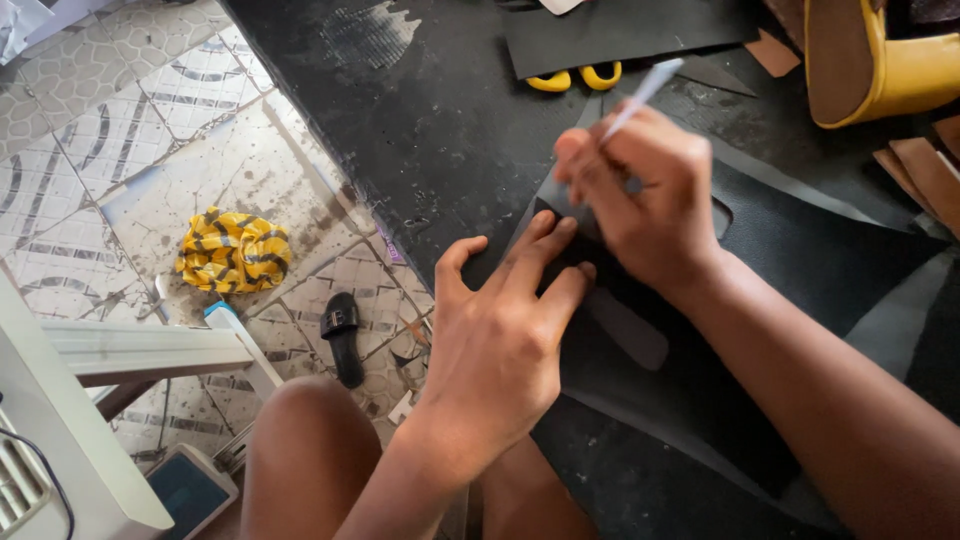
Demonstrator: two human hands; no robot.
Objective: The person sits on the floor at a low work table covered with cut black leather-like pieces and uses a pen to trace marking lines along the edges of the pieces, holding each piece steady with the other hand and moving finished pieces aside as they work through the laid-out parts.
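Observation:
My left hand (505, 330) lies flat on a sheet of black leather (800, 270) spread over the black worktable (430, 110), its fingers pressing down a small dark pattern piece (560, 205). Just beyond it, my right hand (645, 195) grips a slim silver-white pen (645, 90) with its tip down at the edge of that piece. A cut-out hole (722, 215) shows in the leather beside the right hand. A grey oblong shape (628, 330) lies on the leather under my right wrist.
Yellow-handled scissors (575, 77) peek from under another black sheet at the back. A yellow shoe form (880, 60) and brown leather scraps (925, 170) sit at right. On the tiled floor lie a yellow striped cloth (233, 250) and a black sandal (343, 335); a white stand (120, 350) at left.

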